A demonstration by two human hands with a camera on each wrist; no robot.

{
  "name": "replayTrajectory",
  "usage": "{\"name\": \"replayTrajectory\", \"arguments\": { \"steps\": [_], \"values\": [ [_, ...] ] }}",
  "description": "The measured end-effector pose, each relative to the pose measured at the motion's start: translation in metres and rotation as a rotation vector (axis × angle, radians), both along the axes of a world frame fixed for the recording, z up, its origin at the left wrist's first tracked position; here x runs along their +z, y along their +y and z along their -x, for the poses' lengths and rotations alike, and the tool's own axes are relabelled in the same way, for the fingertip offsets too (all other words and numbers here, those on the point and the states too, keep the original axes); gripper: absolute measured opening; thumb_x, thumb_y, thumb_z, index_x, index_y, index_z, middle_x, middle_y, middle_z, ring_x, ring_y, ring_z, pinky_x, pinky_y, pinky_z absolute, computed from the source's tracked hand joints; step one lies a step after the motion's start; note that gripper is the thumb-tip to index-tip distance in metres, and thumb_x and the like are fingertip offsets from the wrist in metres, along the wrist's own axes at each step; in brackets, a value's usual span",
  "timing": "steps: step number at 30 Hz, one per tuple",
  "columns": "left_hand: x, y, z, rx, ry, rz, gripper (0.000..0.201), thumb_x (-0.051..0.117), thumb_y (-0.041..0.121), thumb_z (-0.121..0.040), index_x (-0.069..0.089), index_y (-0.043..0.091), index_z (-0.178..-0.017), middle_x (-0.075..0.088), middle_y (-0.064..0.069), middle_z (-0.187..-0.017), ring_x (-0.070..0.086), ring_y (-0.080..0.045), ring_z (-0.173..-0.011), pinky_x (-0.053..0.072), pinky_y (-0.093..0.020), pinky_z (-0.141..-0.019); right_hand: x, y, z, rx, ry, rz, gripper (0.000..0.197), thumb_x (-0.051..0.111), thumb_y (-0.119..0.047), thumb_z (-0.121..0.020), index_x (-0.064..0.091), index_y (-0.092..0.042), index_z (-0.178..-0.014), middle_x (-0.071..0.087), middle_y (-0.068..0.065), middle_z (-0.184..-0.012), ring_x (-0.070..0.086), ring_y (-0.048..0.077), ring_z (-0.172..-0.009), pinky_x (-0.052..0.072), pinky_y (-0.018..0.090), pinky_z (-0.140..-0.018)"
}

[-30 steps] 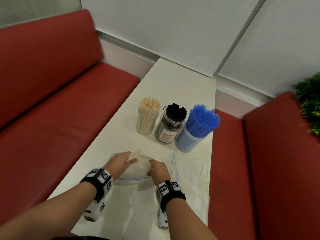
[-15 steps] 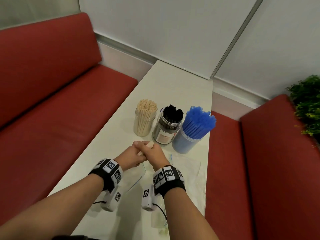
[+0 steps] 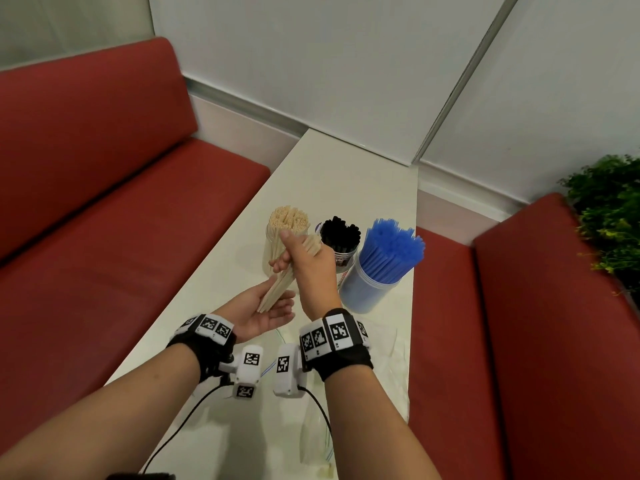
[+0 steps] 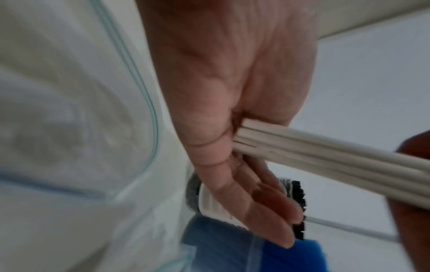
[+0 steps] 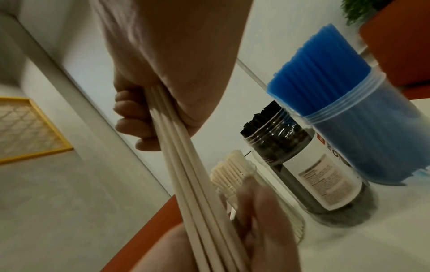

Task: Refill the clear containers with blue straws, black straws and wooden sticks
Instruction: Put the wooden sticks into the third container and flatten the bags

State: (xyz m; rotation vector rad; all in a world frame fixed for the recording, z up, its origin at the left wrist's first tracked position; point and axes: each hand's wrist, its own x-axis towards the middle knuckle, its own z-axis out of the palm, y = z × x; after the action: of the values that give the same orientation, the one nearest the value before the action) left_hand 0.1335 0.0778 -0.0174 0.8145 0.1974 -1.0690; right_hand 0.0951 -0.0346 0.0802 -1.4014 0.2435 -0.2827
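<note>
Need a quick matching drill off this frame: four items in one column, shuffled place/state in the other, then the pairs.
Items
1. bundle of wooden sticks
2. left hand
3. blue straws
4. black straws

Places or states
A. standing in the middle container of the row of three
B. open, palm up, under the lower ends of the bundle
C. gripped in the right hand, tilted, above the table
D. packed into the rightmost container

Pairs: 1-C, 2-B, 3-D, 4-A
</note>
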Motion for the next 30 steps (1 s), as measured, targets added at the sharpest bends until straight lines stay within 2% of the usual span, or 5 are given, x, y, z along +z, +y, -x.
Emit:
{"name": "replayTrajectory", "arguments": {
  "steps": [6, 10, 19, 24, 30],
  "values": [
    [0.008, -0.001, 0.0, 0.064, 0.106, 0.066, 0.025, 0.066, 0.028, -0.085, 0.071, 0.004, -0.078, 0.062, -0.01, -0.072, 0.061, -0.014, -0.053, 0.055, -0.023, -0.048, -0.013, 0.008, 0.001, 0.005, 0.066, -0.006, 0.038, 0.078, -0.039, -0.085, 0.059, -0.025, -0.055, 0.055, 0.003, -0.052, 0.058, 0.021, -0.051, 0.054, 0.046, -0.067],
    [0.002, 0.005, 0.004, -0.084, 0.138, -0.013, 0.024, 0.064, 0.028, -0.081, 0.054, 0.01, -0.07, 0.043, 0.0, -0.051, 0.033, -0.005, -0.03, 0.022, -0.013, -0.023, -0.023, 0.008, 0.006, 0.008, 0.098, -0.019, 0.04, 0.074, -0.028, -0.091, 0.055, -0.025, -0.057, 0.05, 0.003, -0.052, 0.055, 0.021, -0.048, 0.053, 0.04, -0.066],
    [-0.015, 0.026, 0.006, -0.154, 0.069, -0.241, 0.02, 0.053, 0.028, -0.094, 0.052, 0.011, -0.083, 0.038, 0.002, -0.052, 0.024, -0.006, -0.03, 0.016, -0.012, -0.025, 0.008, -0.042, 0.012, 0.44, 0.465, 0.217, 0.016, 0.081, -0.009, -0.083, 0.076, 0.003, -0.092, 0.076, 0.021, -0.091, 0.074, 0.03, -0.081, 0.064, 0.033, -0.076],
    [0.001, 0.013, 0.0, -0.115, -0.087, -0.487, 0.053, 0.036, 0.046, -0.104, 0.057, -0.001, -0.089, 0.053, -0.012, -0.061, 0.048, -0.02, -0.044, 0.042, -0.022, -0.04, 0.022, -0.051, -0.005, 0.4, 0.481, 0.281, 0.017, 0.079, -0.002, -0.084, 0.073, 0.01, -0.094, 0.076, 0.019, -0.086, 0.076, 0.026, -0.077, 0.062, 0.025, -0.067],
    [0.009, 0.019, -0.006, -0.774, -0.725, -1.184, 0.032, 0.049, 0.023, -0.094, 0.069, 0.0, -0.084, 0.068, -0.011, -0.067, 0.063, -0.024, -0.054, 0.051, -0.026, -0.059, 0.058, -0.075, -0.047, 0.212, 0.472, 0.48, 0.017, 0.081, -0.007, -0.084, 0.074, 0.003, -0.097, 0.078, 0.017, -0.088, 0.078, 0.027, -0.077, 0.064, 0.036, -0.077]
  ]
}}
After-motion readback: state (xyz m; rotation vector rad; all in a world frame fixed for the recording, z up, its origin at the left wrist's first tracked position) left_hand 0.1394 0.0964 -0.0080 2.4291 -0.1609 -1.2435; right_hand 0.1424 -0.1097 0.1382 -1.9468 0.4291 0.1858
